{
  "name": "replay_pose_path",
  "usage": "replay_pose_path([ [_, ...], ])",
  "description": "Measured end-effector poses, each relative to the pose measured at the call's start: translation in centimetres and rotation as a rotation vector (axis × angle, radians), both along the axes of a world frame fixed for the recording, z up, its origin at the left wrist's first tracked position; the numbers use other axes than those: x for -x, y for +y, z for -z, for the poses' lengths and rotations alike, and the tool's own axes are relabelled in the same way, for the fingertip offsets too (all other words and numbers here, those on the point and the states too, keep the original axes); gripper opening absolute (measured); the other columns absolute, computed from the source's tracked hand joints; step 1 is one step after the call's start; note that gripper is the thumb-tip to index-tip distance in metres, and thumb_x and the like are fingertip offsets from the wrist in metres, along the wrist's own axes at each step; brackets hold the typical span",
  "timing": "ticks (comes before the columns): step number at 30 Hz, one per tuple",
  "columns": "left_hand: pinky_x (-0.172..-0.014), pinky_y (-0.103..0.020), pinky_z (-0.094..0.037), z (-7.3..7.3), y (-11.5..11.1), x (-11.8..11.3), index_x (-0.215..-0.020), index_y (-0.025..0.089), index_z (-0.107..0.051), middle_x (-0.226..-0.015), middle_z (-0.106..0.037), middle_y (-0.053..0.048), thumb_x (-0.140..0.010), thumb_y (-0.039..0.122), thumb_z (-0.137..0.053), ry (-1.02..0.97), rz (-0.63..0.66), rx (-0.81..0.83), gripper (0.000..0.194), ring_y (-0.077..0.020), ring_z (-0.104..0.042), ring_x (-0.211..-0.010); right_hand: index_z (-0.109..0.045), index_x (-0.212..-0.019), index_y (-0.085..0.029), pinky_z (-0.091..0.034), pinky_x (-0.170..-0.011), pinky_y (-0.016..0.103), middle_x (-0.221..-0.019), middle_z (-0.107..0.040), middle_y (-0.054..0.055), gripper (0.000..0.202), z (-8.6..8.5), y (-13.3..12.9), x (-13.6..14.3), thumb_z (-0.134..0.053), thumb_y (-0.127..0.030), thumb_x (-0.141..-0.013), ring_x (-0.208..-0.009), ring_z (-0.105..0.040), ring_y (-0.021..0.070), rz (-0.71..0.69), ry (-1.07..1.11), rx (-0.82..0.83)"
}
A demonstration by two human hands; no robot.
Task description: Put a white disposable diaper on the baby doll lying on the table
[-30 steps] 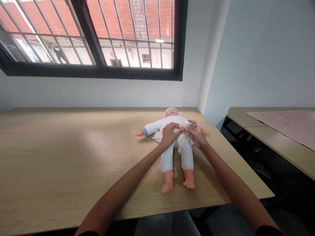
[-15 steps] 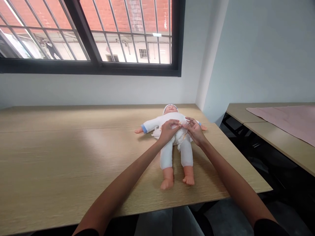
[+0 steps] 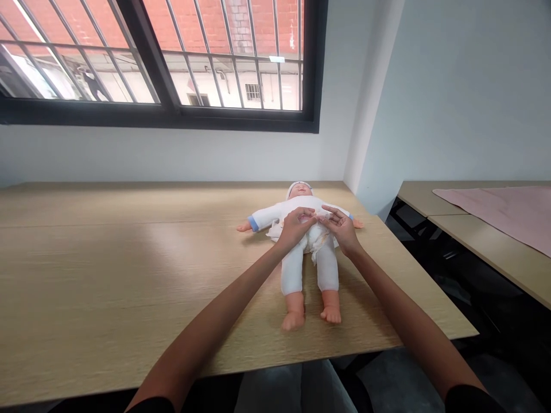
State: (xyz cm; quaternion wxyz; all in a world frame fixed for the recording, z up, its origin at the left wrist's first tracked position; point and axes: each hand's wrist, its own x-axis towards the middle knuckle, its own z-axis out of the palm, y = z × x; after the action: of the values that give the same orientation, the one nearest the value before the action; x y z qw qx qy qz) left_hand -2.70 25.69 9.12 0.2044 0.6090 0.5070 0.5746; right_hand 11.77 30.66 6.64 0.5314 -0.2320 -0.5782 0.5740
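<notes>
A baby doll (image 3: 291, 275) in white clothes with blue cuffs lies on its back, its head toward the wall and its bare feet toward me. Around its hips is a white diaper (image 3: 317, 235), with one edge sticking out at the left. My left hand (image 3: 297, 225) is over the doll's belly, fingers pinched on the diaper's upper edge. Close beside it, my right hand (image 3: 340, 225) pinches the same edge with thumb and index finger, the other fingers stretched out. The fingertips nearly meet, and what lies between them is small and partly hidden.
The doll rests on a wooden table (image 3: 107, 275) near its right edge. A second table (image 3: 482, 229) with a pink cloth (image 3: 503, 212) stands to the right, across a dark gap. Behind are a wall and a barred window (image 3: 232, 57).
The view has shifted slightly. Both hands remain at the diaper's upper edge, with only small finger movements.
</notes>
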Motion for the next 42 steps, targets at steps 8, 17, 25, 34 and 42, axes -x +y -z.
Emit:
replay_pose_path([
  [8,-0.092,-0.037,-0.043,-0.4,0.0,0.4,-0.075,0.017,-0.062,-0.096,-0.067,-0.008,-0.073,0.035,-0.063,0.002,0.079,0.025,0.018,-0.0229,-0.06,-0.097,-0.059,-0.102,-0.02,-0.051,-0.082,0.03,-0.089,-0.072,0.003,0.049,-0.1,0.0,0.1,-0.08,-0.032,-0.06,-0.084,-0.066,0.0164,-0.064,0.09,0.169],
  [17,-0.09,-0.036,-0.043,-1.4,-0.9,0.4,-0.085,0.015,-0.065,-0.097,-0.067,-0.009,-0.075,0.036,-0.062,-0.023,0.145,0.104,0.023,-0.022,-0.06,-0.095,-0.051,-0.089,-0.021,-0.052,-0.076,0.029,-0.084,-0.071,0.001,0.045,-0.4,-0.1,0.2,-0.08,-0.031,-0.057,-0.082,-0.067,0.0165,-0.05,0.135,0.241],
  [25,-0.088,-0.036,-0.043,-1.9,-1.2,0.5,-0.082,0.015,-0.065,-0.091,-0.068,-0.007,-0.074,0.036,-0.063,0.021,0.146,0.142,0.022,-0.022,-0.06,-0.092,-0.051,-0.124,-0.023,-0.051,-0.086,0.032,-0.095,-0.069,0.003,0.07,-0.3,-0.3,0.0,-0.079,-0.031,-0.061,-0.093,-0.064,0.0176,-0.082,0.039,0.045],
  [34,-0.085,-0.034,-0.045,-1.3,-0.6,0.7,-0.076,0.016,-0.064,-0.089,-0.068,-0.006,-0.074,0.03,-0.06,-0.004,0.165,0.13,0.014,-0.0205,-0.061,-0.088,-0.054,-0.121,-0.022,-0.05,-0.085,0.034,-0.095,-0.069,0.004,0.061,0.0,-0.1,0.2,-0.076,-0.033,-0.065,-0.09,-0.065,0.0184,-0.047,0.003,0.015],
  [42,-0.091,-0.037,-0.043,-0.2,0.4,1.3,-0.075,0.017,-0.065,-0.095,-0.068,-0.008,-0.072,0.033,-0.062,0.036,0.153,0.105,0.016,-0.0225,-0.061,-0.094,-0.049,-0.107,-0.022,-0.051,-0.073,0.029,-0.085,-0.069,0.001,0.053,0.6,0.3,0.6,-0.078,-0.03,-0.063,-0.079,-0.065,0.0161,-0.041,0.048,0.119],
])
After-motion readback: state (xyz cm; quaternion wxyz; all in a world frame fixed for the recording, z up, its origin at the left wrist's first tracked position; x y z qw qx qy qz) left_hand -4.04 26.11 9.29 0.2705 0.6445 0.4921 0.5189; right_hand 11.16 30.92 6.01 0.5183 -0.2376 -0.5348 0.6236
